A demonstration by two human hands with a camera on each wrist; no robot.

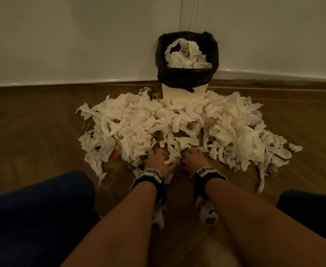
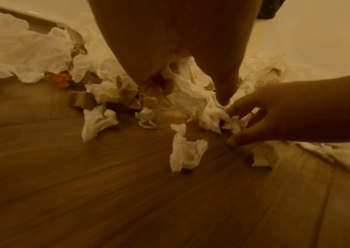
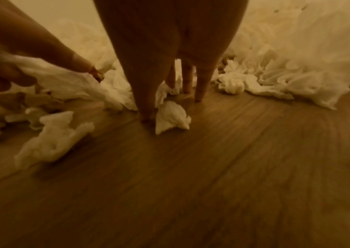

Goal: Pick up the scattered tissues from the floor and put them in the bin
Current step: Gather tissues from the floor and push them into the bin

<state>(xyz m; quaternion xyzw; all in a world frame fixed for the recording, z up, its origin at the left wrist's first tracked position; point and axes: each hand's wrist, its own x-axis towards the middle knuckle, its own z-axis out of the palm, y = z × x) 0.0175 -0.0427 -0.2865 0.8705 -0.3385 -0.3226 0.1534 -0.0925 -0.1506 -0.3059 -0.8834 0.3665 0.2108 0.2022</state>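
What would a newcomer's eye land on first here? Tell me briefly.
First, the big heap of white tissues spread across the wooden floor, lapping the foot of the bin. Next, the bin itself by the white wall, lined with a black bag and already holding tissues. Last, the left hand and right hand reaching into the heap's near edge, the left gripping a tissue.

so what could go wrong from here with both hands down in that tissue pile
1. The bin already holds tissues close to its rim, so big handfuls may spill back out.
2. The left hand holds a tissue that trails loosely, so bits may drop on the way to the bin.
3. The right hand has its fingertips on the floor beside a small tissue; brown scraps and an orange bit in the tissue pile could get grabbed too.
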